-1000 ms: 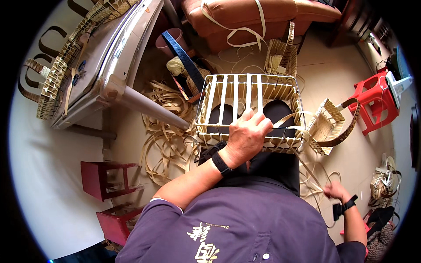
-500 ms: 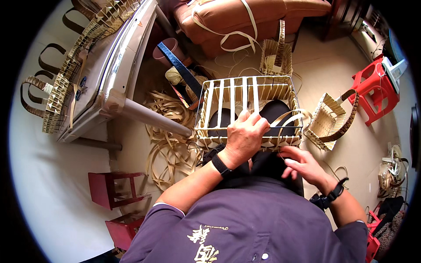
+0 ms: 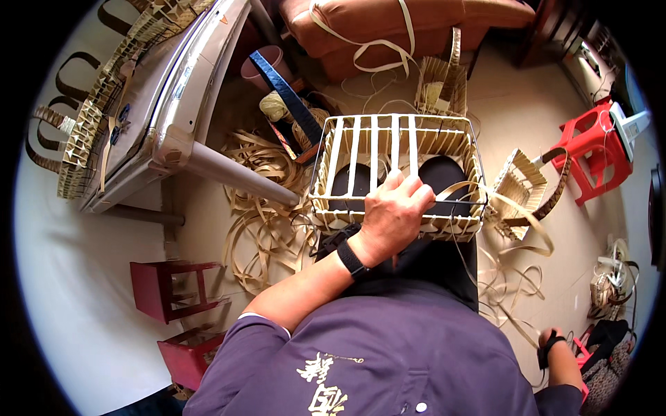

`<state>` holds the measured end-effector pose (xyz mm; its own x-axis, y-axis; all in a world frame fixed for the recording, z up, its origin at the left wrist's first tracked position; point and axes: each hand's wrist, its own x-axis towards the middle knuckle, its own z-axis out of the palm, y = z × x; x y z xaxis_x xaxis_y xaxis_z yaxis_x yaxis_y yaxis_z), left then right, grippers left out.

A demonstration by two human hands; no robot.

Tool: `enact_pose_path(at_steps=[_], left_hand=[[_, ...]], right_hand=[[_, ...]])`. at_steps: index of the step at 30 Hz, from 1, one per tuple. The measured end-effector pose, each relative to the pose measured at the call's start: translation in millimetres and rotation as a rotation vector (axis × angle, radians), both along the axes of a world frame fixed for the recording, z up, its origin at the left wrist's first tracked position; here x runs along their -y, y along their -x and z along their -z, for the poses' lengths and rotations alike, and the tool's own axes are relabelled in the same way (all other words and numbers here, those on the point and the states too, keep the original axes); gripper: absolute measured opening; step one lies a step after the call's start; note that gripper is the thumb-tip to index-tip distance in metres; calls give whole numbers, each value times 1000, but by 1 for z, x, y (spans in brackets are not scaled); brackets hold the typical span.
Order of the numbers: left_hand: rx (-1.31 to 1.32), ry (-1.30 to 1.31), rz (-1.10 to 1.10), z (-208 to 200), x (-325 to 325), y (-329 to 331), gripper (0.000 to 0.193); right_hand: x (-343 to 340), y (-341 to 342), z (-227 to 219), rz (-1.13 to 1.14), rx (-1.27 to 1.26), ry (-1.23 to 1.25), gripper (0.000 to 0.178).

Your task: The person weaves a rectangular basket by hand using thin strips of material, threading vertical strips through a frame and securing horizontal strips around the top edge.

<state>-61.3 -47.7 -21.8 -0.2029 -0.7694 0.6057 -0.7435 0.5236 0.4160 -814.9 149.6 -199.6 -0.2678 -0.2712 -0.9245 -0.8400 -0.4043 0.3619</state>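
A rectangular basket with a dark wire frame and woven cream sides rests on my lap. Several pale flat strips cross the left part of its open top from far rim to near rim. My left hand is closed around the near rim, pinching it where a strip meets the wire; its fingertips are partly hidden. Far out at the lower right, my right hand is closed, and a thin strand runs to it from the basket's side. A loose strip curls beyond the basket's right edge.
A small handled basket stands right of my lap, another beyond it. Tangled strips cover the floor at left, beside a table bearing baskets. Red stools stand at right; dark red stools at lower left.
My right hand has swung from beside the basket's near right corner out to the lower right, drawing the strand with it. My left hand stays at the near rim.
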Motion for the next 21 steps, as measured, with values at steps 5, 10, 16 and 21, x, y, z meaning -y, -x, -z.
enact_pose_path(at_steps=[5, 10, 16, 21], left_hand=[[75, -14, -31, -8, -5, -7, 13], [70, -42, -8, -9, 0, -10, 11], [58, -32, -51, -13, -8, -15, 11], [47, -19, 3, -13, -1, 2, 12]], right_hand=[[154, -326, -100, 278, 1155, 555, 29], [184, -503, -190, 1097, 1538, 100, 47], [194, -417, -130, 820, 1457, 226, 34], [30, -64, 57, -3, 151, 120, 27]])
